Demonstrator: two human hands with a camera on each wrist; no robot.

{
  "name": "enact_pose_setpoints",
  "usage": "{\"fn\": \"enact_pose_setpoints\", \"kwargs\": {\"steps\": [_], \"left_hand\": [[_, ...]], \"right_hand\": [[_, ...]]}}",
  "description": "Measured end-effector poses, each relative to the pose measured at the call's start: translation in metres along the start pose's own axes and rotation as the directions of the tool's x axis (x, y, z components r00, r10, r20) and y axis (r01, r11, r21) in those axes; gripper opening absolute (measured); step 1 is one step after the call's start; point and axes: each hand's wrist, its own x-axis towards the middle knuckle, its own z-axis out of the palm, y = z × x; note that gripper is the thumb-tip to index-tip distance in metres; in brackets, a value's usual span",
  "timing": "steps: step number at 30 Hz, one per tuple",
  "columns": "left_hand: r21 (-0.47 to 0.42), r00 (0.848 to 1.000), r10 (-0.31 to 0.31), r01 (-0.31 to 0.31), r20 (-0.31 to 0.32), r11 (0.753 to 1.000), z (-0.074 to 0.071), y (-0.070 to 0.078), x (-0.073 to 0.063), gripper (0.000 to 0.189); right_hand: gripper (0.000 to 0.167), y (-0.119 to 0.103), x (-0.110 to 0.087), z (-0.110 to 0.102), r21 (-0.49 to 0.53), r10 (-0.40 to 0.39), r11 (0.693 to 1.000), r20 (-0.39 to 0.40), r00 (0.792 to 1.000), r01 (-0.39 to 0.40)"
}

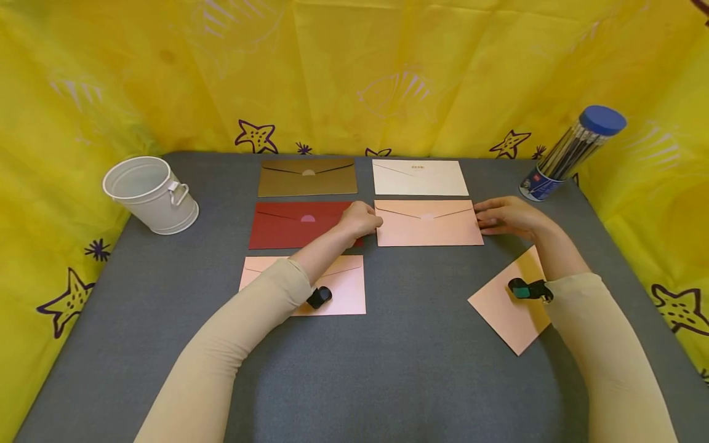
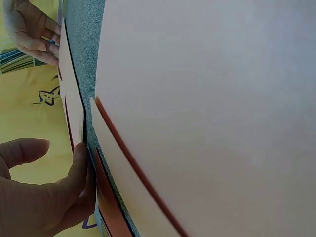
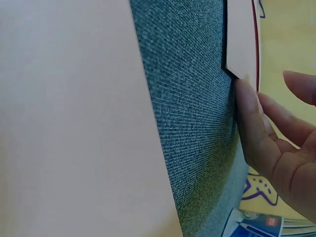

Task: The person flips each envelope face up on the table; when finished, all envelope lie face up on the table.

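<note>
Both hands are at a pale pink envelope (image 1: 429,232) lying flat in the right column, flap side up. My left hand (image 1: 359,220) touches its left edge with the fingertips, over the right end of a red envelope (image 1: 279,232). Seen from the left wrist, the thumb stands apart from the fingers. On the opposite short edge, my right hand (image 1: 509,216) rests its fingertips, thumb raised in the right wrist view. A second pink envelope (image 1: 349,298) lies under my left forearm, partly hidden. A third pink envelope (image 1: 515,323) lies askew beneath my right wrist.
A gold envelope (image 1: 307,184) and a white envelope (image 1: 423,181) form the back row. At the left stands a white metal bucket (image 1: 160,203). A blue-lidded tub of pencils (image 1: 570,154) leans at the back right. Yellow patterned cloth (image 1: 332,74) surrounds the grey table (image 1: 410,375).
</note>
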Motion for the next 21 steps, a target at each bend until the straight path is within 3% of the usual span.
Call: {"fn": "enact_pose_setpoints", "kwargs": {"steps": [11,13,16,19,21], "left_hand": [[0.041,1.000,0.028,-0.028,0.015,0.999,0.000,0.002,0.001,0.043],[0.081,0.999,0.054,-0.054,-0.003,0.995,0.001,0.004,0.000,0.037],[0.144,0.993,0.104,-0.096,-0.048,0.985,0.007,0.009,-0.006,0.010],[0.157,0.987,0.135,-0.121,-0.082,0.980,0.018,0.016,-0.012,0.043],[0.137,0.985,0.149,-0.137,-0.082,0.981,0.027,0.021,-0.015,0.053]], "right_hand": [[0.059,0.003,-0.004,-0.003,-0.007,-0.028,1.000,-0.001,1.000,0.028],[0.059,0.004,-0.008,-0.006,-0.028,-0.031,0.999,-0.009,0.999,0.031],[0.061,0.004,-0.015,-0.012,-0.047,-0.039,0.998,-0.023,0.999,0.038],[0.062,0.006,-0.022,-0.018,-0.056,-0.053,0.997,-0.031,0.998,0.051],[0.062,0.009,-0.027,-0.023,-0.055,-0.060,0.997,-0.032,0.998,0.058]]}}
